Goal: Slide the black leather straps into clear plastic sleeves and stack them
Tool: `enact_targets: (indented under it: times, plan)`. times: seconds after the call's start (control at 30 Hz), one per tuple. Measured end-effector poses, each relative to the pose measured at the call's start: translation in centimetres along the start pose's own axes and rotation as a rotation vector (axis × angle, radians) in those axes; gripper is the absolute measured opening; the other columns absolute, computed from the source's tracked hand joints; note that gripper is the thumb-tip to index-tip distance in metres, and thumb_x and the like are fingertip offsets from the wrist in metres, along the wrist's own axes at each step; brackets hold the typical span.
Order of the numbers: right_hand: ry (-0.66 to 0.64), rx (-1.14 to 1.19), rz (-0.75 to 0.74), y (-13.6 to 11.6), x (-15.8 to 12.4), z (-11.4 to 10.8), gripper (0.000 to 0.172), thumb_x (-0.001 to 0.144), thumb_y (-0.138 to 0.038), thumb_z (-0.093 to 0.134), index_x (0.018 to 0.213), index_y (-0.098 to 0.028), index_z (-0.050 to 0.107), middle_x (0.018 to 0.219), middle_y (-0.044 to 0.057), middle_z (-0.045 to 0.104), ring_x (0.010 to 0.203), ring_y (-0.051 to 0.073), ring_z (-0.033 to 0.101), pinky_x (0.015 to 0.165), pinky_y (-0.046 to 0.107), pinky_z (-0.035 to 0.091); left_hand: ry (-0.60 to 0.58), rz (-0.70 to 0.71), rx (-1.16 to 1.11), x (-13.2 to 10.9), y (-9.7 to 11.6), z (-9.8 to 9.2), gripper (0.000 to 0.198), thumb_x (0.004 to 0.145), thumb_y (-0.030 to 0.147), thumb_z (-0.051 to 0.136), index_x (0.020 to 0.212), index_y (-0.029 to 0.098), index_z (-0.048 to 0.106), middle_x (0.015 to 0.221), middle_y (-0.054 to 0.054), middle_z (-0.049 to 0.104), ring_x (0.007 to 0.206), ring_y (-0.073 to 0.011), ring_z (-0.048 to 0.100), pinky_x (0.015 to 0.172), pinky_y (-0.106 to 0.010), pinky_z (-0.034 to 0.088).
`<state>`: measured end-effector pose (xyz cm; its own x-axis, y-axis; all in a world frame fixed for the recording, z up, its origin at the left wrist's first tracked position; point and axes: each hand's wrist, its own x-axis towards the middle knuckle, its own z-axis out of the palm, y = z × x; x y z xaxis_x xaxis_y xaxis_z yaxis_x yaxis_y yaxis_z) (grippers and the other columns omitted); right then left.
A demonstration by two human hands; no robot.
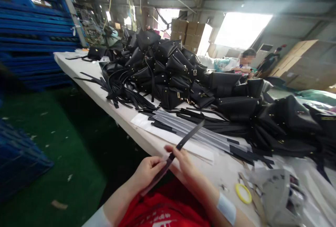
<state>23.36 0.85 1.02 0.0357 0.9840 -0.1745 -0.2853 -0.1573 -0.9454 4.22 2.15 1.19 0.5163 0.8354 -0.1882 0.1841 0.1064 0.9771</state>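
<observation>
A long black strap [183,141] slants from my lap up over the table edge. My left hand [147,174] pinches its lower part, fingers closed round it. My right hand [185,165] grips the strap just above, fingers curled on it. Beyond my hands a row of flat black and grey straps [189,127] lies on a white sheet on the white table [86,80]. A large heap of black handbags [168,66] covers the table behind them.
A yellow tape ring [243,193] and a grey device [278,192] lie at the right on the table. Blue pallets [34,27] stack up at left above a green floor [65,150]. Another person [246,62] sits far back near cardboard boxes [189,31].
</observation>
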Motion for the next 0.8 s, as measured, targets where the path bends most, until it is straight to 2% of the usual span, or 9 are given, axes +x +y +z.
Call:
enact_targets:
  times: [0.07, 0.2, 0.27, 0.3, 0.4, 0.47, 0.67, 0.73, 0.8]
  plan:
    - [-0.057, 0.012, 0.054, 0.0, -0.1, 0.8, 0.043, 0.072, -0.053, 0.077, 0.097, -0.018, 0.078, 0.093, 0.011, 0.075, 0.088, 0.028, 0.068, 0.083, 0.041, 0.051, 0.025, -0.008, -0.03, 0.3, 0.0, 0.6, 0.051, 0.081, 0.064, 0.062, 0.077, 0.014, 0.071, 0.067, -0.004, 0.069, 0.061, -0.0178, 0.06, 0.056, -0.026, 0.043]
    - [0.127, 0.175, -0.059, -3.6, 1.7, -0.9, 0.045, 0.07, -0.053, 0.077, 0.099, -0.018, 0.076, 0.092, 0.009, 0.076, 0.092, 0.026, 0.068, 0.095, 0.041, 0.047, -0.031, -0.17, -0.026, 0.5, -1.2, 1.1, 0.063, 0.068, 0.077, 0.064, 0.067, 0.014, 0.066, 0.053, -0.002, 0.061, 0.047, -0.016, 0.055, 0.047, -0.025, 0.039]
    - [0.142, 0.151, -0.136, -5.3, 2.2, -1.6, 0.047, 0.072, -0.059, 0.074, 0.094, -0.017, 0.076, 0.092, 0.01, 0.076, 0.094, 0.026, 0.068, 0.099, 0.043, 0.044, -0.045, -0.138, -0.006, 0.7, -1.1, 1.1, 0.065, 0.071, 0.079, 0.06, 0.066, 0.014, 0.067, 0.056, -0.003, 0.064, 0.05, -0.0162, 0.056, 0.05, -0.025, 0.04]
    - [0.094, 0.101, -0.147, -5.7, 2.2, -1.6, 0.05, 0.074, -0.062, 0.073, 0.095, -0.017, 0.077, 0.093, 0.01, 0.076, 0.095, 0.026, 0.068, 0.1, 0.043, 0.043, -0.022, -0.096, 0.005, 1.0, -0.6, 1.1, 0.065, 0.074, 0.078, 0.058, 0.067, 0.014, 0.069, 0.057, -0.003, 0.065, 0.052, -0.0167, 0.057, 0.051, -0.025, 0.041]
    - [-0.174, -0.068, -0.072, -5.6, 1.5, 0.0, 0.058, 0.074, -0.067, 0.071, 0.103, -0.018, 0.076, 0.091, 0.008, 0.075, 0.093, 0.025, 0.067, 0.097, 0.044, 0.044, 0.1, 0.062, 0.019, 1.8, 2.1, 1.0, 0.06, 0.081, 0.072, 0.055, 0.074, 0.015, 0.073, 0.064, -0.004, 0.07, 0.059, -0.0183, 0.06, 0.055, -0.026, 0.043]
    - [-0.254, -0.099, -0.034, -5.9, 1.4, 0.9, 0.059, 0.071, -0.064, 0.075, 0.107, -0.018, 0.076, 0.091, 0.007, 0.075, 0.09, 0.025, 0.067, 0.093, 0.043, 0.046, 0.156, 0.131, 0.012, 2.2, 3.9, 0.8, 0.057, 0.081, 0.07, 0.057, 0.075, 0.016, 0.073, 0.065, -0.004, 0.07, 0.061, -0.0189, 0.061, 0.056, -0.026, 0.045]
    - [0.019, 0.066, -0.204, -12.6, 3.6, -0.1, 0.057, 0.071, -0.068, 0.072, 0.091, -0.014, 0.077, 0.086, 0.012, 0.076, 0.086, 0.025, 0.07, 0.089, 0.042, 0.049, 0.093, 0.155, 0.056, 2.7, 5.4, 0.3, 0.06, 0.077, 0.074, 0.058, 0.061, 0.017, 0.067, 0.052, -0.001, 0.06, 0.05, -0.0169, 0.054, 0.048, -0.026, 0.039]
    - [-0.012, -0.018, -0.264, -13.9, 3.8, 0.5, 0.056, 0.071, -0.068, 0.072, 0.09, -0.015, 0.077, 0.085, 0.011, 0.076, 0.086, 0.026, 0.07, 0.091, 0.042, 0.049, 0.124, 0.188, 0.044, 3.1, 6.4, 0.0, 0.062, 0.077, 0.076, 0.056, 0.064, 0.017, 0.068, 0.053, -0.002, 0.061, 0.052, -0.018, 0.056, 0.048, -0.026, 0.041]
    - [-0.117, -0.129, -0.275, -14.1, 3.4, 1.8, 0.056, 0.072, -0.067, 0.072, 0.092, -0.016, 0.078, 0.086, 0.01, 0.076, 0.088, 0.026, 0.069, 0.093, 0.043, 0.047, 0.18, 0.249, 0.042, 3.5, 8.3, -0.3, 0.061, 0.078, 0.075, 0.055, 0.066, 0.017, 0.069, 0.056, -0.003, 0.062, 0.054, -0.0183, 0.056, 0.049, -0.027, 0.042]
